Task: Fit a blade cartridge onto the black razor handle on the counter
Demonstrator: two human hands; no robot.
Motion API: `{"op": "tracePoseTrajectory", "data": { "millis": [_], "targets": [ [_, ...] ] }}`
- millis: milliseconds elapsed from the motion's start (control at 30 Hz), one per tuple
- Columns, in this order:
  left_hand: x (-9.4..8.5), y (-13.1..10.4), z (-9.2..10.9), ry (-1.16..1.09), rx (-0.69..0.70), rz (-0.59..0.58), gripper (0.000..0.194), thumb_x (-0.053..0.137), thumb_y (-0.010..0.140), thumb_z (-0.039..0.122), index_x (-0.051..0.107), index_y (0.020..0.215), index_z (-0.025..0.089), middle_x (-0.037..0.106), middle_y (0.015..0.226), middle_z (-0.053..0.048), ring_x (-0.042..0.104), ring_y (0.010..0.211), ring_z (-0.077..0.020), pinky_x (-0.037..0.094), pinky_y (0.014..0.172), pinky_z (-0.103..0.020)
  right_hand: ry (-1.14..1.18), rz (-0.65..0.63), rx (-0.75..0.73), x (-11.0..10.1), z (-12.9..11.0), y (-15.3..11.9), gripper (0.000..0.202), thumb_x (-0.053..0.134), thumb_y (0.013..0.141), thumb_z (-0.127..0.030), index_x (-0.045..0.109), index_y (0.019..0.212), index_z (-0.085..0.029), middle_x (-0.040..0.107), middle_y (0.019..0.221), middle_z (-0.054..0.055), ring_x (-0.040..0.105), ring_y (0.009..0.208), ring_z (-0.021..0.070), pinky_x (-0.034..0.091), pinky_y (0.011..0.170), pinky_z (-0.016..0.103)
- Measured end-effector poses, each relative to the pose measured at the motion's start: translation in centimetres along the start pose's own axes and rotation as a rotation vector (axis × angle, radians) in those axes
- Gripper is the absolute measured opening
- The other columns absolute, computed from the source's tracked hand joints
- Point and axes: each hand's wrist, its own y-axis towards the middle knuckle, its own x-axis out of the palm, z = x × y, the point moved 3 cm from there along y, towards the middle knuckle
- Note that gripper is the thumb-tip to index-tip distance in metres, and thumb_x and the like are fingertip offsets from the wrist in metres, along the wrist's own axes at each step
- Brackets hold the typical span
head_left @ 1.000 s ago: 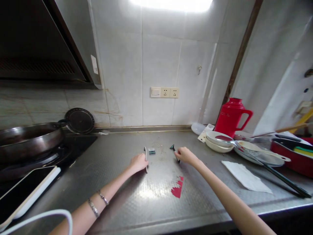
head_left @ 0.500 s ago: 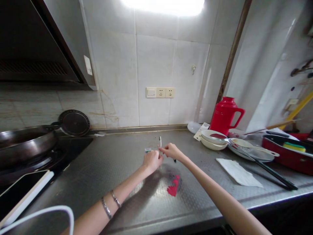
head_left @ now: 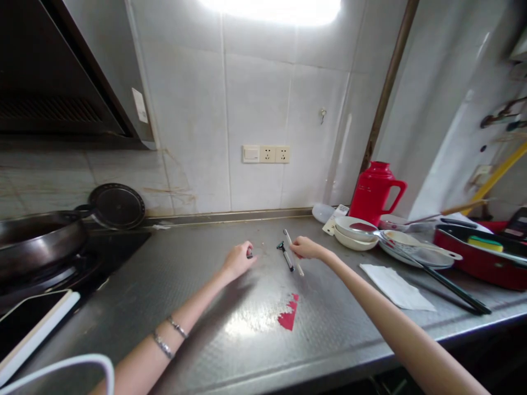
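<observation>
My right hand [head_left: 307,248] is closed on a thin white toothbrush [head_left: 300,267], which slants over the metal counter. Just left of it a razor [head_left: 285,257] with a dark head lies on the counter. My left hand [head_left: 240,260], farther left, has its fingers curled round a small dark thing that I cannot make out. A torn red patch [head_left: 289,315] shows on the counter nearer to me.
On the right are stacked bowls [head_left: 357,237], a red flask [head_left: 373,192], a white napkin [head_left: 395,286], plates with utensils and a red pan [head_left: 486,258]. A steel pan [head_left: 37,241], a stove and a phone [head_left: 37,326] stand left.
My hands were close together and have moved apart, the left one leftward and the right one rightward with the toothbrush, now tilted. The razor between them has come into full view.
</observation>
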Motion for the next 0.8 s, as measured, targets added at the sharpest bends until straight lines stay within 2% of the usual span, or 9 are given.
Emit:
{"op": "tracePoseTrajectory", "data": {
  "millis": [133, 267, 400, 567, 633, 733, 800],
  "targets": [
    [-0.2, 1.0, -4.0, 0.013, 0.074, 0.000, 0.040, 0.064, 0.066, 0.023, 0.054, 0.104, 0.015, 0.060, 0.107, -0.010, 0.054, 0.101, -0.0219, 0.039, 0.088, -0.031, -0.076, -0.090, 0.060, 0.4, 2.7, 0.5, 0.032, 0.046, 0.075, -0.025, 0.062, 0.051, -0.011, 0.062, 0.049, 0.008, 0.050, 0.035, 0.0109, 0.037, 0.043, 0.021],
    [0.6, 1.1, -6.2, -0.020, 0.045, -0.053, 0.049, 0.062, 0.064, 0.018, 0.050, 0.111, 0.014, 0.057, 0.114, -0.013, 0.051, 0.107, -0.0235, 0.037, 0.092, -0.034, -0.129, -0.120, 0.076, 1.7, 3.3, 1.1, 0.033, 0.046, 0.075, -0.026, 0.062, 0.051, -0.011, 0.064, 0.052, 0.010, 0.056, 0.042, 0.0143, 0.038, 0.045, 0.022],
    [1.2, 1.3, -6.8, -0.115, 0.037, -0.093, 0.053, 0.059, 0.066, 0.018, 0.045, 0.117, 0.014, 0.057, 0.116, -0.014, 0.054, 0.106, -0.0223, 0.038, 0.092, -0.033, -0.166, -0.124, 0.062, 2.6, 3.1, 1.7, 0.033, 0.045, 0.077, -0.026, 0.064, 0.055, -0.011, 0.067, 0.061, 0.012, 0.061, 0.052, 0.0164, 0.039, 0.047, 0.022],
    [1.4, 1.6, -7.0, -0.182, 0.034, -0.101, 0.055, 0.059, 0.064, 0.015, 0.044, 0.116, 0.015, 0.058, 0.116, -0.013, 0.054, 0.106, -0.0221, 0.037, 0.093, -0.033, -0.198, -0.143, 0.070, 2.9, 3.2, 2.3, 0.034, 0.046, 0.082, -0.028, 0.066, 0.061, -0.011, 0.068, 0.066, 0.011, 0.064, 0.067, 0.0177, 0.044, 0.060, 0.023],
    [1.4, 1.6, -7.0, -0.188, 0.042, -0.110, 0.053, 0.059, 0.064, 0.014, 0.045, 0.115, 0.015, 0.059, 0.115, -0.013, 0.055, 0.106, -0.0218, 0.037, 0.093, -0.032, -0.202, -0.168, 0.087, 3.1, 3.4, 2.4, 0.031, 0.046, 0.086, -0.029, 0.067, 0.075, -0.009, 0.068, 0.077, 0.011, 0.064, 0.074, 0.0183, 0.046, 0.068, 0.026],
    [1.4, 1.6, -6.9, -0.183, 0.052, -0.101, 0.049, 0.058, 0.066, 0.015, 0.047, 0.114, 0.014, 0.060, 0.113, -0.012, 0.056, 0.104, -0.0212, 0.038, 0.091, -0.029, -0.201, -0.203, 0.107, 3.4, 3.7, 2.5, 0.027, 0.049, 0.087, -0.031, 0.058, 0.105, -0.013, 0.059, 0.107, 0.009, 0.058, 0.091, 0.0194, 0.048, 0.078, 0.035],
    [1.4, 1.6, -6.9, -0.178, 0.057, -0.090, 0.048, 0.057, 0.066, 0.016, 0.048, 0.113, 0.012, 0.061, 0.111, -0.012, 0.056, 0.102, -0.0215, 0.038, 0.090, -0.027, -0.202, -0.213, 0.113, 3.5, 3.9, 2.5, 0.030, 0.051, 0.086, -0.031, 0.054, 0.112, -0.016, 0.053, 0.116, 0.008, 0.055, 0.097, 0.0201, 0.048, 0.081, 0.037]
  ]
}}
